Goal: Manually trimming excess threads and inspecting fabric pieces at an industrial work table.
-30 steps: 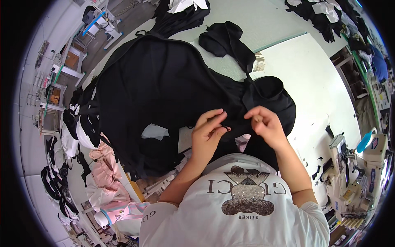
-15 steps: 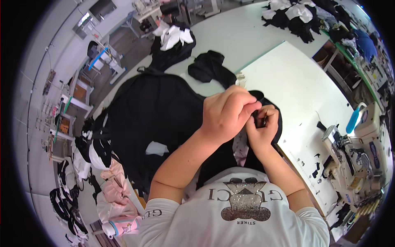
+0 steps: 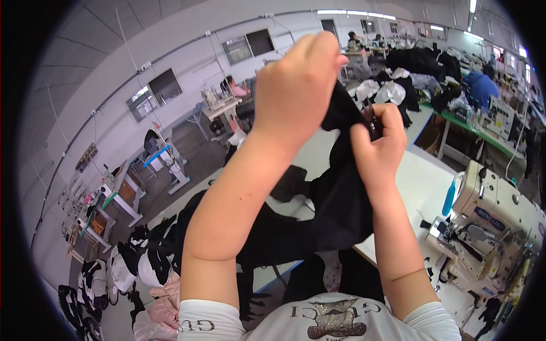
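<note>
My left hand (image 3: 298,85) is raised high and closed, its fingers pinching the upper end of a black garment (image 3: 341,210). The cloth hangs from there between my arms and spreads toward my lap. Lower and to the right, my right hand (image 3: 382,145) is closed around small dark thread snips (image 3: 372,120), whose narrow tip points up beside the cloth. My right thumb lies close against the garment's edge. The exact spot pinched by the left fingers is hidden behind that hand.
A cream sewing machine (image 3: 483,221) stands on the white table (image 3: 424,182) at the right. Black and white cloth heaps (image 3: 392,91) lie farther back. Pink fabric (image 3: 162,312) is at the lower left. A person in blue (image 3: 480,85) sits at the far right.
Both hands have risen, the left one higher and away from the right, lifting the black garment off the table. The view has tilted up, showing more of the room.
</note>
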A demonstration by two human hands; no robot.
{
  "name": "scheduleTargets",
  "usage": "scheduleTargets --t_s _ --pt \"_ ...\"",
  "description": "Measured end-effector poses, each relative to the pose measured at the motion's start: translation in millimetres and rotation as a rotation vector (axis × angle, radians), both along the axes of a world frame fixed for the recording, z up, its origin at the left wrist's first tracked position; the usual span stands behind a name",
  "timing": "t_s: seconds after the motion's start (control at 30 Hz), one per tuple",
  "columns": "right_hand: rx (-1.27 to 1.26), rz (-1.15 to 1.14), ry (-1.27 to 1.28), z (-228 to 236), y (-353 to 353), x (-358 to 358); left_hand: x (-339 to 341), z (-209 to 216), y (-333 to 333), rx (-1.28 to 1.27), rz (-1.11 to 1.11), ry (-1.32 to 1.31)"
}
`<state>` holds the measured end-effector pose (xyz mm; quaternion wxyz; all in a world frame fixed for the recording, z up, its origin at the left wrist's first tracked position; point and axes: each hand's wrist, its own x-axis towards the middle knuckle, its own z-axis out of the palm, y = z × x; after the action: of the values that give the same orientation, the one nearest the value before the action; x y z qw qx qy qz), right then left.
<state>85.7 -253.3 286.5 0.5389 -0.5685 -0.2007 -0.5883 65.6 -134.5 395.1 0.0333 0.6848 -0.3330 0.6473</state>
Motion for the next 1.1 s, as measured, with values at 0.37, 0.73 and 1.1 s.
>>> scheduleTargets --t_s 0.37,0.73,1.1 --pt "-0.169 0.116 0.316 48.6 -93.1 10.5 -55.6 71.9 78.7 -0.358 0.131 0.298" --pt "-0.111 -0.226 0.288 36.8 -115.4 57.5 -110.3 56.8 165.4 -0.631 -0.28 0.42" --pt "-0.455 0.99 0.559 69.8 -69.6 13.1 -128.6 15.8 264.9 -0.841 -0.084 0.477"
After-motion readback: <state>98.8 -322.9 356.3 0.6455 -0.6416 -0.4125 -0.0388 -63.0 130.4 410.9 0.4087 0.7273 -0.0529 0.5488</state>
